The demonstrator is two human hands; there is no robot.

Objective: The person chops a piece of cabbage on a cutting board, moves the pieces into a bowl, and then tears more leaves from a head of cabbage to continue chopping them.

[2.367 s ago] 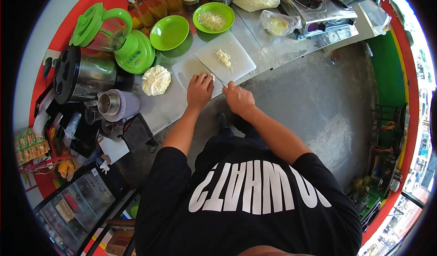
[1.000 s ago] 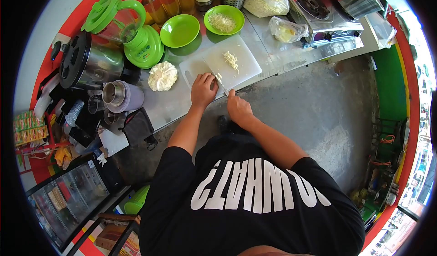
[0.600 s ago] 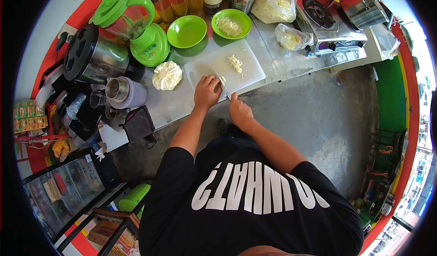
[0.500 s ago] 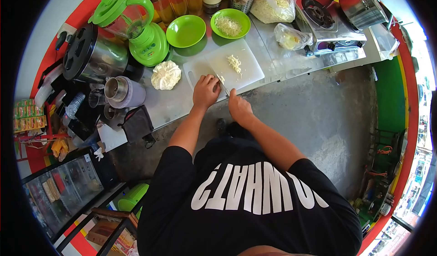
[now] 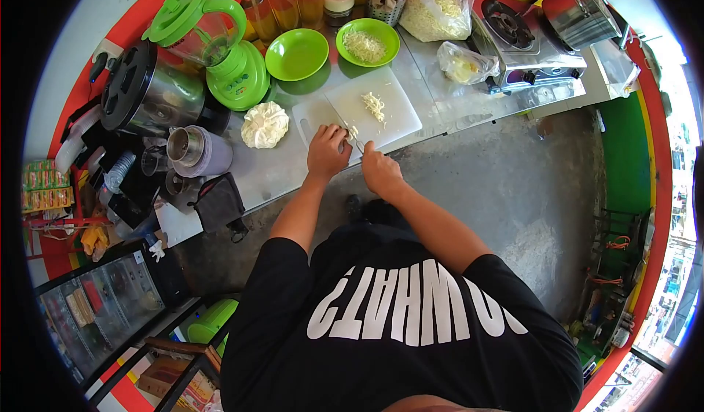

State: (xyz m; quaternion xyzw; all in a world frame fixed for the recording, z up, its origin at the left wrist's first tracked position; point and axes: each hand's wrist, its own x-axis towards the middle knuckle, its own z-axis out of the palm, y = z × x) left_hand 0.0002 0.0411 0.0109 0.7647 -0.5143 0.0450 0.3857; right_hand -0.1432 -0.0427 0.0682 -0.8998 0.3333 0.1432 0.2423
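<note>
My left hand [image 5: 328, 151] rests on the near edge of the white cutting board [image 5: 402, 121], fingers curled down on a pale piece of cabbage [image 5: 353, 131] that is mostly hidden under them. In my right hand [image 5: 380, 170] is a knife [image 5: 358, 145], gripped by the handle, its blade against the cabbage beside my left fingertips. A small heap of shredded cabbage [image 5: 373, 107] lies farther up the board. To the left of the board sits a pale cabbage head [image 5: 265, 124].
Behind the board stand a green bowl [image 5: 297, 54] and another green bowl [image 5: 384, 55] with shreds in it. A green blender [image 5: 238, 75] and a large pot [image 5: 158, 89] are at left. Plastic bags [image 5: 469, 64] and a gas stove [image 5: 539, 64] occupy the right side.
The view has shifted slightly. My right hand and the knife have moved a little closer to my left hand, which keeps its place on the board.
</note>
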